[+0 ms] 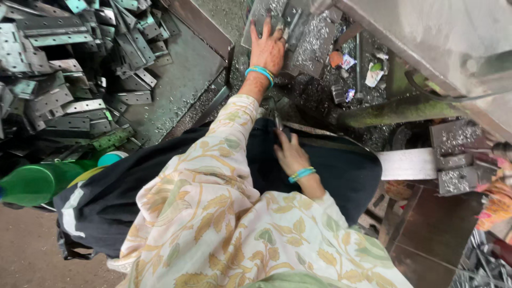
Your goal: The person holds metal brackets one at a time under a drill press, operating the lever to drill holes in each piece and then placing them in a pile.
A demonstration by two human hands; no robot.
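My left hand (268, 49) reaches forward and lies palm down, fingers spread, on a grey metal plate (292, 17) covered with shiny metal shavings. It wears a blue bangle at the wrist. My right hand (291, 156), also with a blue bangle, rests on the dark cloth (341, 160) over my lap. Its fingertips touch a thin metal piece (278, 121); whether they grip it is hidden. Patterned cream sleeves cover both arms.
A heap of grey metal hinge plates (69, 80) fills a tray (186, 74) at the left. A green plastic container (37, 184) lies at the lower left. A machine body (426, 37) with a green bar (394, 112) stands right, with punched blocks (453, 160) and another person's sleeve (496, 197).
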